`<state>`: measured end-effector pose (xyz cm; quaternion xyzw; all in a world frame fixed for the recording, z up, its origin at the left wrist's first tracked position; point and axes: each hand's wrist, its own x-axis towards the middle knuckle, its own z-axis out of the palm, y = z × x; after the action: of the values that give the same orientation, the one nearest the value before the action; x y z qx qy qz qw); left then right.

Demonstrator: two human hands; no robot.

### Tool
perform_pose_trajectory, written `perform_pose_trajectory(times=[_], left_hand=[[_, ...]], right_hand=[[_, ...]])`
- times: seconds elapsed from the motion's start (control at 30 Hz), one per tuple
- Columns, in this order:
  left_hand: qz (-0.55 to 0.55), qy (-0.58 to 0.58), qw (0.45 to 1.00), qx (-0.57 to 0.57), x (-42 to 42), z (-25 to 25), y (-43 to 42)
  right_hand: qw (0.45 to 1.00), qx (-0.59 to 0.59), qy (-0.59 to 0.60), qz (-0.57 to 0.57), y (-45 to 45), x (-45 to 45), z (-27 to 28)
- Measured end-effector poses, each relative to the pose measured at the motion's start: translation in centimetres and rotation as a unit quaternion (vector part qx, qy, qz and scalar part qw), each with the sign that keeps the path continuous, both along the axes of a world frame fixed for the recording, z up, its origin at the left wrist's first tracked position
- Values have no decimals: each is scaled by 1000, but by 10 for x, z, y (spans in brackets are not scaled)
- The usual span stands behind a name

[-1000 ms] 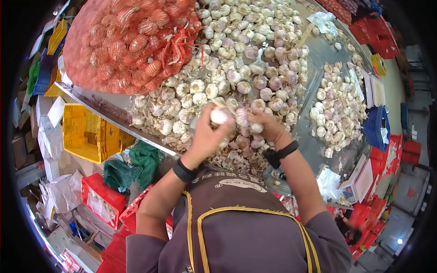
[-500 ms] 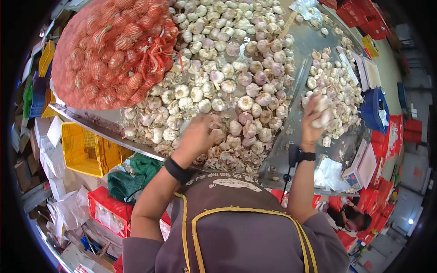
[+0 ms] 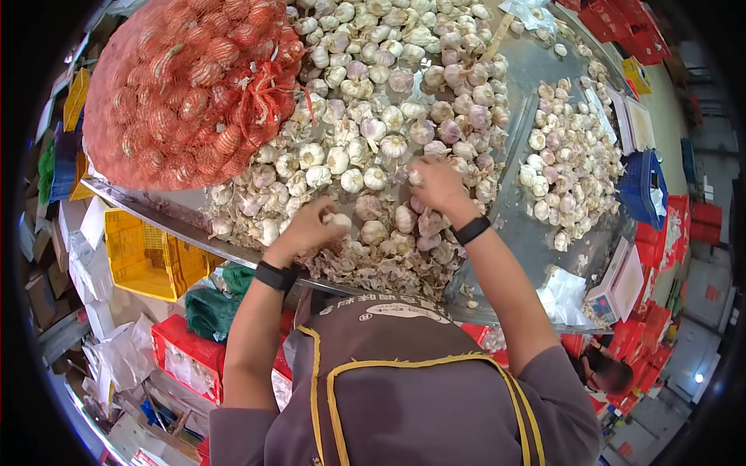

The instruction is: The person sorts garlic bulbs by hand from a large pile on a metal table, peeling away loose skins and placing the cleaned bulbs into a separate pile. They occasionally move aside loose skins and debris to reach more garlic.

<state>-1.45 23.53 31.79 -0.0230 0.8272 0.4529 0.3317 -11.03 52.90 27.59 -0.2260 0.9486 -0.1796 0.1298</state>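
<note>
Loose garlic bulbs (image 3: 392,145) cover the metal table in a large heap. At the near side of it, my left hand (image 3: 307,227) is closed with a pale garlic bulb (image 3: 339,222) at its fingertips. My right hand (image 3: 440,185) reaches into the middle of the heap, its fingers curled round another garlic bulb (image 3: 416,178), partly covered by them. Below both hands lie papery garlic skins (image 3: 388,270) near the table edge. Past a metal divider (image 3: 519,144), a second pile of cleaner garlic bulbs (image 3: 571,151) lies on the right.
A bulging red net sack of garlic (image 3: 186,93) rests on the table at the left. On the right are a blue basket (image 3: 641,190), white scales (image 3: 615,281) and a plastic bag (image 3: 563,297). A yellow crate (image 3: 140,256) stands beyond the table's left edge; another person is at lower right.
My right hand has left the right-hand pile, where it held garlic, and moved left into the big heap. My left hand has drawn back slightly left, with a bulb at its fingertips.
</note>
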Motion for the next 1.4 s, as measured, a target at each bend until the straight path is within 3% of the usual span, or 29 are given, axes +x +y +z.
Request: perform_pose_trajectory(times=[0.07, 0.1, 0.17, 0.2, 0.23, 0.27, 0.3, 0.33, 0.37, 0.43, 0.5, 0.53, 0.57, 0.63, 0.7, 0.77, 0.8, 0.83, 0.87, 0.9, 0.93, 1.03, 1.07, 1.1, 1.17, 1.23, 1.3, 1.33, 1.4], left_hand=[[173, -116, 943, 260, -1, 2, -9], [176, -114, 942, 261, -3, 3, -9], [288, -207, 785, 509, -10, 9, -3], [302, -174, 801, 487, -11, -8, 1], [308, -176, 798, 488, -14, -28, 7], [300, -116, 893, 314, -19, -47, 14], [277, -50, 951, 127, -24, -56, 21], [195, 60, 977, -57, -29, -37, 28], [195, 59, 977, -56, -30, -38, 34], [140, 182, 956, -184, -32, -44, 44], [119, 179, 963, -164, -34, -52, 46], [98, 175, 969, -147, -34, -56, 45], [100, 175, 968, -149, -38, -62, 43], [228, -25, 950, 210, -44, -67, 38], [292, -72, 908, 290, -40, -60, 32], [347, -214, 771, 489, -34, -33, 17], [326, -248, 735, 540, -34, -35, 13], [326, -245, 736, 540, -33, -29, 12], [337, -231, 717, 564, -32, -17, 14], [346, -217, 698, 589, -31, -8, 18], [371, -192, 684, 598, -30, -3, 25], [326, -53, 770, 547, -21, 18, 48], [275, -37, 834, 478, -17, 26, 53], [185, 149, 918, 319, -13, 37, 65], [22, 416, 900, 126, -5, 48, 80], [25, 429, 896, 110, 1, 71, 89], [29, 438, 893, 95, 2, 76, 90], [57, 383, 915, 115, -2, 68, 85], [87, 306, 947, 52, -6, 48, 74]], right_hand=[[991, 129, -10, 30, -17, -3, 7], [991, 130, -9, 34, -19, -7, 14], [992, 44, -116, -30, -19, -18, 30], [992, 47, -118, -23, -11, -28, 22], [957, -167, -223, -76, 1, -42, 8], [864, -370, -314, -131, 10, -48, -1], [864, -368, -317, -131, 11, -50, 4], [791, -416, -408, -186, 11, -54, 18], [704, -457, -489, -238, 9, -58, 29], [761, -383, -465, -239, -6, -61, 21], [935, -181, -286, -108, -18, -62, -11], [961, -127, -232, -79, -28, -61, -14], [961, -128, -232, -77, -39, -60, -9], [967, 72, -234, -75, -56, -59, 2], [961, 97, -247, -73, -60, -60, 3], [933, -124, -314, -125, -50, -57, -2], [931, -161, -286, -160, -37, -55, -49], [932, -162, -285, -158, -32, -53, -40], [794, -319, -493, -154, -25, -46, -21], [589, -449, -658, -138, -20, -35, -2], [490, -526, -679, -150, -24, -19, 11], [306, -603, -726, -122, -30, 20, 27], [295, -629, -716, -70, -30, 32, 17], [251, -686, -654, -195, -32, 48, 7], [209, -723, -631, -189, -30, 65, -3], [256, -730, -577, -260, -27, 71, 2], [442, -774, -433, -139, -1, 73, 8], [336, -809, -440, -199, 22, 69, -9], [587, -744, -231, -219, 56, 54, 24]])
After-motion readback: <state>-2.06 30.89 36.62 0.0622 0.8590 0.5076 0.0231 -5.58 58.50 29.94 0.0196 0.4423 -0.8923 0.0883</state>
